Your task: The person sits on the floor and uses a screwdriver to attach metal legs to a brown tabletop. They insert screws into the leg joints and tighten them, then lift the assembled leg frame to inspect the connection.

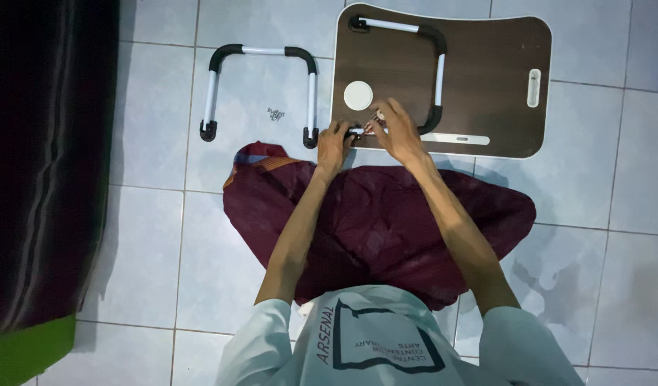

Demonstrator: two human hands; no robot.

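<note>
Both hands together at the near edge of a dark brown lap-table top [486,78] lying flat on the tiled floor [257,214]. Left hand [334,145] closed around the near end of the U-shaped leg frame [438,71] mounted on the board, pinching where that end meets the hinge. Right hand [395,131] just beside it, touching, fingers curled over a small slim tool or fastener (too small and blurred to name). Just beyond the left hand, a round white cup recess [357,95]. Off to the left of both hands, well apart from the board, a second loose leg frame [261,89] on the tiles. Nearer than the hands, a maroon cloth [386,221] over the lap.

To do this well, judging from the grip: best to keep the left hand steady on the leg end, hold the board flat, work the right-hand piece straight, not at a slant.
</note>
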